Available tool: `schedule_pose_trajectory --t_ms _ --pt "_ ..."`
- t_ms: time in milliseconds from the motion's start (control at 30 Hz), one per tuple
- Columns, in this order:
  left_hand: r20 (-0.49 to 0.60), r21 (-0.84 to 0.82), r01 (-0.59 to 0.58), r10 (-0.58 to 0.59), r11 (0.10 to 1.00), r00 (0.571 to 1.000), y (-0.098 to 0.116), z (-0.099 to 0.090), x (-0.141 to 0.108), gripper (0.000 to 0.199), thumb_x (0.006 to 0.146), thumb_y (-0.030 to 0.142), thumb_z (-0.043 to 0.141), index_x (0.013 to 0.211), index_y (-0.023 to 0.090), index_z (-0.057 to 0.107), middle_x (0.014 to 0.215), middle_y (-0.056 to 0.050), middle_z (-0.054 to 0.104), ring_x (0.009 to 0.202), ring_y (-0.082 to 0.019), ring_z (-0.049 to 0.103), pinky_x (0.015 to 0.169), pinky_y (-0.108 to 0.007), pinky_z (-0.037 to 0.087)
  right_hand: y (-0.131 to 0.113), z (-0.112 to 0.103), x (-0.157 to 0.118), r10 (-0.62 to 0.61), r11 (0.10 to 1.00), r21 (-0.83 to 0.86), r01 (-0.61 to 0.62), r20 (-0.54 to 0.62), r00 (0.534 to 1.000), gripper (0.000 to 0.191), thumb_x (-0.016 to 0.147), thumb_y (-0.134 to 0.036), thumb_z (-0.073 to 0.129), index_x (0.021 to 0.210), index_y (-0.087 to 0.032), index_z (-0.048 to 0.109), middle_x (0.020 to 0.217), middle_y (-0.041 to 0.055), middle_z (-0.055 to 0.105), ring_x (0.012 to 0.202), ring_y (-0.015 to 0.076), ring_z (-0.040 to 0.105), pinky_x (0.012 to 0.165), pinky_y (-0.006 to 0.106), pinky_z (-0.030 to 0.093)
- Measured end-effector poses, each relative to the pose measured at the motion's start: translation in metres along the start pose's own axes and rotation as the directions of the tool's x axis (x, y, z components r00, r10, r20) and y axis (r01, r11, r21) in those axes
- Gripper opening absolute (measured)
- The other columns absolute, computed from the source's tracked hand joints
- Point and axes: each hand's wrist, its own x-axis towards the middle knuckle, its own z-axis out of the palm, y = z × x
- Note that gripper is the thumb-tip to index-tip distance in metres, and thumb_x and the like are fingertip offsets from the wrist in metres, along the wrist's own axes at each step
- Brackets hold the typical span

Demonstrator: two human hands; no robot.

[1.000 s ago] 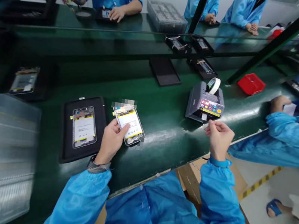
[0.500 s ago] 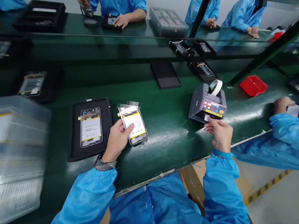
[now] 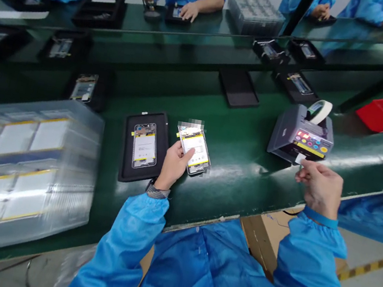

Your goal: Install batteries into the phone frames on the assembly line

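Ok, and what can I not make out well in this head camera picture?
In the head view:
The top end of the phone frame under the left hand: a pixelated patch covers it.
The small white strip at the right hand: the fingers hide part of it.
The print on the label in the black tray: too small.
The contents of the clear plastic tray: blurred by glare.

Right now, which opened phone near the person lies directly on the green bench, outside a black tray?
The opened phone under the left hand. Its neighbour sits inside a black tray, while this one lies bare on the bench.
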Motion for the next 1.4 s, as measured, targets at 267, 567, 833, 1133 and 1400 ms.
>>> schedule_pose_trajectory --t_ms 267,567,833,1133,1400 --pt "0.027 -0.013 -0.021 0.021 1.0 0.999 -0.005 0.005 0.0 0.059 0.072 0.048 0.087 0.114 0.014 0.061 0.116 -0.016 0.075 0.107 -0.031 0.073 0.095 -0.046 0.06 0.014 0.086 -0.099 -0.027 1.0 0.019 0.019 0.577 0.816 0.029 0.071 -0.044 0.084 0.075 -0.018 0.071 0.05 -0.0001 0.056 0.043 0.0114 0.045 0.045 0.027 0.035" --pt "0.025 -0.019 -0.044 0.044 0.999 0.999 -0.006 0.004 0.001 0.055 0.075 0.048 0.085 0.112 0.015 0.06 0.116 -0.015 0.075 0.105 -0.03 0.074 0.091 -0.042 0.06 0.035 0.146 -0.134 -0.056 0.998 0.013 0.065 0.681 0.73 0.038 0.074 -0.053 0.077 0.076 -0.017 0.066 0.05 -0.0032 0.053 0.045 0.01 0.041 0.045 0.024 0.03" --pt "0.023 -0.022 -0.05 0.05 0.999 0.998 -0.002 0.005 0.0 0.058 0.075 0.05 0.085 0.112 0.014 0.059 0.114 -0.017 0.075 0.104 -0.032 0.074 0.089 -0.044 0.061 0.039 0.147 -0.133 -0.103 0.991 0.008 0.133 0.682 0.725 0.034 0.078 -0.05 0.074 0.078 -0.017 0.065 0.05 -0.004 0.05 0.047 0.0102 0.038 0.048 0.024 0.028" --pt "0.023 -0.024 -0.045 0.046 0.999 0.999 -0.004 0.005 0.0 0.058 0.074 0.052 0.086 0.111 0.016 0.06 0.115 -0.015 0.076 0.105 -0.03 0.074 0.089 -0.041 0.061 0.038 0.147 -0.133 -0.117 0.985 -0.016 0.175 0.683 0.721 0.032 0.079 -0.049 0.072 0.077 -0.019 0.064 0.051 -0.0048 0.048 0.048 0.0112 0.038 0.05 0.026 0.03" --pt "0.022 -0.012 -0.049 0.049 0.999 0.999 -0.004 0.005 0.0 0.056 0.076 0.05 0.084 0.113 0.015 0.06 0.117 -0.015 0.075 0.106 -0.031 0.073 0.09 -0.041 0.061 0.041 0.147 -0.134 -0.181 0.954 -0.052 0.296 0.688 0.703 0.028 0.082 -0.045 0.071 0.08 -0.019 0.062 0.052 -0.0059 0.049 0.048 0.0111 0.039 0.053 0.027 0.032"
